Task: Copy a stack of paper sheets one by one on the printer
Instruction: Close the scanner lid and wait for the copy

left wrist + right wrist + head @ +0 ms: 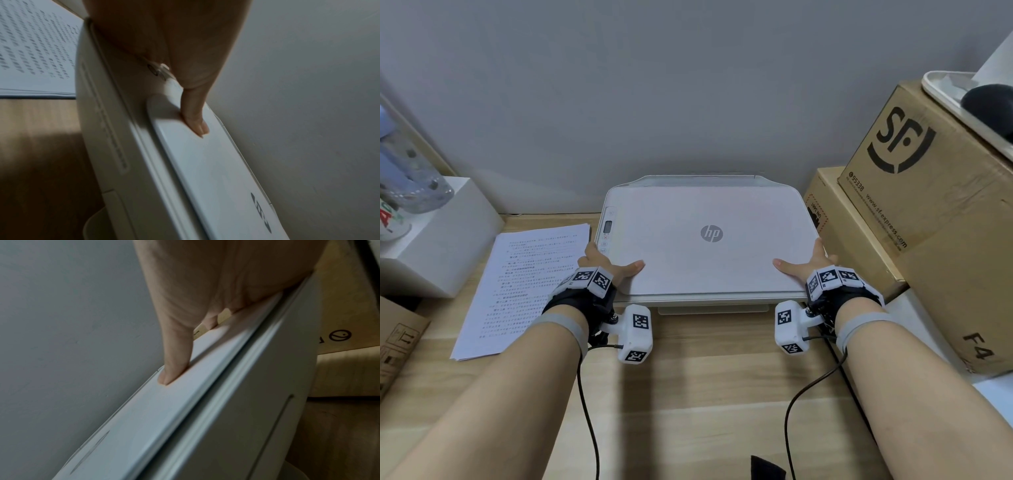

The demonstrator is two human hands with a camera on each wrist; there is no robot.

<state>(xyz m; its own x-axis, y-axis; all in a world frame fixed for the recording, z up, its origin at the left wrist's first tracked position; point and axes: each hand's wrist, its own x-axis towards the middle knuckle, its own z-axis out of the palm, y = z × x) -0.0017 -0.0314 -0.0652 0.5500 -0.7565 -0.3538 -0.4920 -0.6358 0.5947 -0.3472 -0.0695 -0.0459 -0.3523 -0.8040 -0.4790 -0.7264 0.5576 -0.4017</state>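
A white HP printer [705, 240] sits at the back of the wooden desk with its flat lid [216, 170] down or almost down. My left hand [613, 267] holds the lid's front left corner, thumb [195, 116] flat on top and fingers down the side by the control panel. At the front right corner my right hand [804, 263] holds the lid [144, 418] the same way, thumb [174, 356] on top and fingertips curled round its edge. A stack of printed sheets [524, 284] lies on the desk left of the printer, also seen as the paper stack [35, 48].
Two stacked cardboard boxes [928, 205] stand close against the printer's right side. A white box [438, 240] with a plastic bottle [404, 171] on it is at the left, and another cardboard box [397, 342] lies nearer. A grey wall rises behind. Bare desk [705, 394] lies in front.
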